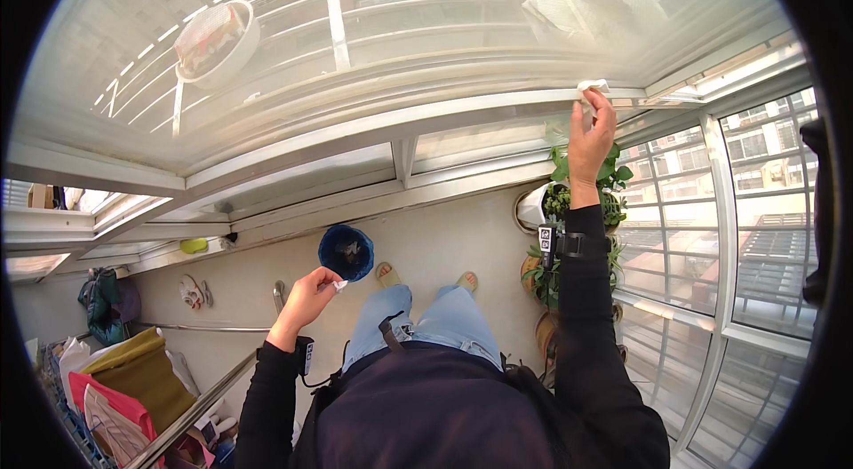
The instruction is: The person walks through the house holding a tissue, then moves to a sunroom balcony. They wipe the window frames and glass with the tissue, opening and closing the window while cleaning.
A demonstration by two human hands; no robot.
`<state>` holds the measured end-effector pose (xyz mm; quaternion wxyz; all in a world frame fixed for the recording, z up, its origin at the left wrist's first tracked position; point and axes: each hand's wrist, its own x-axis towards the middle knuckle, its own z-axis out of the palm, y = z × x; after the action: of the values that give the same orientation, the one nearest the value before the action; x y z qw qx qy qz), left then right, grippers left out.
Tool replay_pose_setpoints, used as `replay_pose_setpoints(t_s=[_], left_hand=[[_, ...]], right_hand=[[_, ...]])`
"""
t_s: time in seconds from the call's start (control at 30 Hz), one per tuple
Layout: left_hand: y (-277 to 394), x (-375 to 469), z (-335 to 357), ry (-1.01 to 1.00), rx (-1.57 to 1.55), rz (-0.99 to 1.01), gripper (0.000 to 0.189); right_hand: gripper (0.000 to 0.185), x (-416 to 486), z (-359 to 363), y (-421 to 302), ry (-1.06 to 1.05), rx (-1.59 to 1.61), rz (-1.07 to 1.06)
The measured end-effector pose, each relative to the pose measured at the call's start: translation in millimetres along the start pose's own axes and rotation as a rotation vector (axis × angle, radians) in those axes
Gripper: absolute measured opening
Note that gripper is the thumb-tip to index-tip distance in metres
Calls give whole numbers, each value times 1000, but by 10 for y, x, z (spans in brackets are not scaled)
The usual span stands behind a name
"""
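Note:
My right hand [592, 129] reaches out to the white window frame [466, 110] and grips a white tissue or cloth [592, 85] against its rail near the right corner. Lower on the left, my left hand [303, 306] pinches a small white scrap [340, 285], perhaps tissue, between thumb and fingers. That scrap is close to the near rim of a bin lined with a blue bag [346, 253], which has some litter at its bottom. Above the rail spreads a hazy window pane [413, 22]; a white basket [223, 46] hangs beyond it.
Potted plants [556, 202] stand below my right arm, beside barred windows [673, 216]. Bags and boxes [136, 376] fill a rack at lower left, behind a metal rail [200, 419]. Shoes [193, 292] rest on the floor. A yellow-green item [194, 246] sits on the sill.

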<state>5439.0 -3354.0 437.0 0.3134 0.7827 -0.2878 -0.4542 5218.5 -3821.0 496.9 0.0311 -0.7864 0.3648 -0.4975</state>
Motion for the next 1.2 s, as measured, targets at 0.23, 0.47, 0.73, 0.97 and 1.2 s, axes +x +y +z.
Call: replay_pose_setpoints(t_s=[0.23,0.47,0.73,0.97,1.2], left_hand=[[-211,3,-49,-20,-176,30,12],[-133,44,236,17,-155,-3,12],[253,135,574,45,-164,9,13],[419,277,643,28,-175,94,14],[283,136,361,59,-117,79,14]], right_hand=[[20,230,-422,475,58,-37,71],[25,528,-653,1245,-26,-207,-3],[28,574,-463,1293,-70,-286,-26],[28,383,-416,894,-156,-170,-142],[26,619,-571,1318,-195,-348,-105]])
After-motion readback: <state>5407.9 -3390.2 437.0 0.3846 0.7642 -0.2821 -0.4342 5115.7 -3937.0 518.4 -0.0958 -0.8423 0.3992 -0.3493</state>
